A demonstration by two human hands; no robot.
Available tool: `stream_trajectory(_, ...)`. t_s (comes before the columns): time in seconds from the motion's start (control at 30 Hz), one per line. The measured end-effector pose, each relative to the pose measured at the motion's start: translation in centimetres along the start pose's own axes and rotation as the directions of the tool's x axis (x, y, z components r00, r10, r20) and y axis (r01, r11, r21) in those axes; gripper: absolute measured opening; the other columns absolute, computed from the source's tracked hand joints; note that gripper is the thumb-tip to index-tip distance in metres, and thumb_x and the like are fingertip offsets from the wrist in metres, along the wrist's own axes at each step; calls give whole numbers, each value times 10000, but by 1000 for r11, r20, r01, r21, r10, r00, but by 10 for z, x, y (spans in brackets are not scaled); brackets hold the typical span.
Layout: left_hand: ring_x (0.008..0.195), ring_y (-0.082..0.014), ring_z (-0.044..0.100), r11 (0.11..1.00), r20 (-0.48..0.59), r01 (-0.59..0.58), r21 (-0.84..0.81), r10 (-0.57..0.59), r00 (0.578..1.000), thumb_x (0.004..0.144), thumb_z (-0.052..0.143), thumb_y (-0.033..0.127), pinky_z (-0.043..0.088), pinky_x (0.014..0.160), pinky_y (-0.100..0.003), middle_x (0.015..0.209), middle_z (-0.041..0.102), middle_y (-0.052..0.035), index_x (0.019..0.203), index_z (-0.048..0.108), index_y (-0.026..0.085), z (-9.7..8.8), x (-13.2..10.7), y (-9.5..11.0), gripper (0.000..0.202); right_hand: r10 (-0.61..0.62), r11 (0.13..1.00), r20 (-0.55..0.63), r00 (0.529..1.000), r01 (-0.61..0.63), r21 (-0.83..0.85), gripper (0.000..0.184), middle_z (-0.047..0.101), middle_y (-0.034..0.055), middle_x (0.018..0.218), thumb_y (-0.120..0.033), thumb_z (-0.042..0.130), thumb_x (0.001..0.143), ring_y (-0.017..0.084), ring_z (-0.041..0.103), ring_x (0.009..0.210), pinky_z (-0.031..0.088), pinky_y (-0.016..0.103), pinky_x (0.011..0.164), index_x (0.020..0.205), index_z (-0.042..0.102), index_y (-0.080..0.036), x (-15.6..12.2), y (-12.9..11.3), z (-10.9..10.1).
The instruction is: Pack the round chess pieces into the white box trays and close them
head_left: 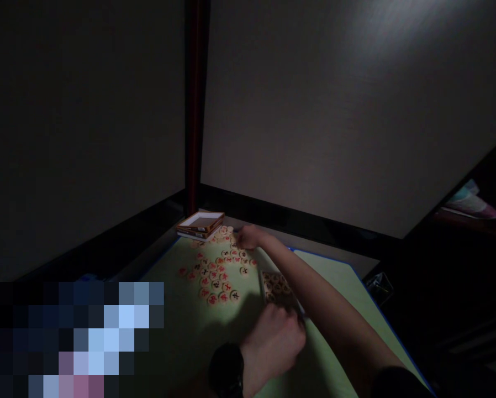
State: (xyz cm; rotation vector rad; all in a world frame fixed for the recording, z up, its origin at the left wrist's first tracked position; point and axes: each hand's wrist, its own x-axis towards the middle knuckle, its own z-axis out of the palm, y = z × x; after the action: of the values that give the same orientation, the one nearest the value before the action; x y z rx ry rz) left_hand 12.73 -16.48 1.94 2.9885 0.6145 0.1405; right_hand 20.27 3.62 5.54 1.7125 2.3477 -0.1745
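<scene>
My left hand (276,338), with a black watch at the wrist, is closed at the near edge of a shallow box (263,284). Its fingertips are hidden, so I cannot tell if they grip the box or a piece. Round xiangqi pieces (276,280) with dark characters lie in rows inside that box. My right hand (250,236) reaches over the box to the far side of the table, fingers bent down beside the loose pieces. What it may hold is hidden. Many loose xiangqi pieces (212,273), marked red or black, are spread left of the box.
An open box part with a brown rim (201,228) rests on another box part at the table's far left corner. The pale green tabletop (171,290) has a blue edge. Grey panels (314,121) rise behind it. A transparent bag-like thing (379,287) is off the right edge.
</scene>
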Motion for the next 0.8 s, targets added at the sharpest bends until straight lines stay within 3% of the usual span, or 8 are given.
stream_trajectory(0.13,874,-271,673,1000,9,1,-4,-1,1000,877,565,157,540,730,-389,875,688,-168,985,703,78,-2,0,0,192,-10,1000,28,1000,10,-8,239,779,63,963,-280,676,820,217,710,923,486,227,728,1015,788,-196,0,-2,-2)
stream_trajectory(0.33,878,-277,681,1000,27,15,1,-15,1000,874,577,166,550,754,-406,881,702,-162,974,714,88,-2,2,-2,187,-28,1000,62,998,29,-13,261,775,82,913,-219,697,759,234,712,890,490,244,698,1001,785,-173,-1,-6,1)
stream_trajectory(0.53,863,-272,679,1000,-3,18,-2,-18,1000,877,543,152,545,727,-394,886,696,-152,996,709,88,-4,0,-2,213,-33,999,-10,999,33,-7,243,764,108,999,-205,641,806,225,695,920,463,240,701,1009,761,-148,-9,-5,-2)
stream_trajectory(0.67,847,-264,676,999,-55,40,15,-39,998,876,503,127,534,702,-377,886,698,-159,1028,690,74,-6,-1,-2,247,-81,991,-220,972,101,82,218,753,101,978,-148,584,833,184,672,853,449,239,731,984,741,-133,-51,5,-3)
stream_trajectory(0.8,801,-253,667,999,-60,0,49,3,998,846,549,164,525,712,-374,815,693,-158,942,701,77,-3,-1,-2,200,-101,942,-351,931,203,267,254,728,57,927,-82,592,796,139,639,760,446,223,713,999,725,-159,-129,17,18)
